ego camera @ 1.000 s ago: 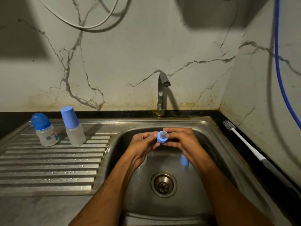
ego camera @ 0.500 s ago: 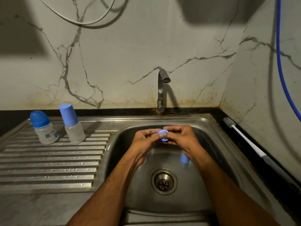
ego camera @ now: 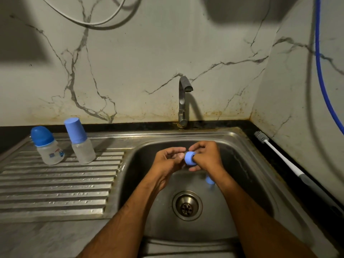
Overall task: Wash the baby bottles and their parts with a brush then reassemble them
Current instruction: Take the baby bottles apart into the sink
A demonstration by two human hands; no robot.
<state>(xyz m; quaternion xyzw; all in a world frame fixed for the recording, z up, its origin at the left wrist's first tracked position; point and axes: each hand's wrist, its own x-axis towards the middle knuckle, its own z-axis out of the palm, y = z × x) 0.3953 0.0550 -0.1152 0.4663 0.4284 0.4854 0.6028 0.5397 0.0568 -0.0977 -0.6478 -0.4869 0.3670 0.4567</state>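
Over the sink basin [ego camera: 242, 183], my right hand [ego camera: 206, 155] grips a light blue bottle collar ring [ego camera: 189, 158], turned on its side. My left hand [ego camera: 167, 161] pinches at the ring's left face with its fingertips; the teat there is hidden by the fingers. A light blue cap [ego camera: 210, 180] lies in the basin under my right wrist. Two assembled bottles stand on the drainboard [ego camera: 55, 183]: one with a dark blue domed cap [ego camera: 47, 146], one with a light blue tall cap [ego camera: 80, 141]. A white bottle brush [ego camera: 284, 161] lies on the right counter.
The tap [ego camera: 183, 101] stands behind the basin, with no water running. The drain [ego camera: 187, 205] is below my hands. A blue hose [ego camera: 321, 71] hangs along the right wall, and a white cable [ego camera: 89, 19] loops at top left.
The ring has turned from facing up, teat showing, to lying on its side. Both hands stayed over the basin, shifting only slightly.
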